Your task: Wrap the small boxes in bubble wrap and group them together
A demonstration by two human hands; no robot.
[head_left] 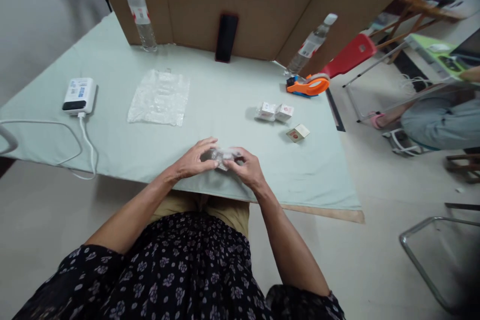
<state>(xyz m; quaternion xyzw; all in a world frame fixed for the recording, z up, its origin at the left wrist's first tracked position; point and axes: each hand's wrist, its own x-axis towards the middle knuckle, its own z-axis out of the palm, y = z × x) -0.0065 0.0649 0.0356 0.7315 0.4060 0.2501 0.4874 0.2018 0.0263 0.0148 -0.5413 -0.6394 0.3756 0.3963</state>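
Between my two hands, near the table's front edge, is a small bundle in clear plastic wrap [222, 158], blurred by motion. Fingers and thumb of my left hand [198, 158] curve around its left side. My right hand [244, 165] grips the right side, thumb in front. Whatever lies inside the wrap cannot be made out. To the right sit two small boxes, a plastic-wrapped box [266, 111] and a white box [284, 112], side by side. Closer to me is a bare cream box [298, 133]. A flat sheet of bubble wrap [159, 97] lies at the left.
A power bank [80, 96] with a white cable is at the left. Against a cardboard screen [240, 5] lean a phone [226, 37] and two water bottles, left [140, 12] and right [312, 45]. An orange tape dispenser [308, 85] lies near a red chair back [349, 56].
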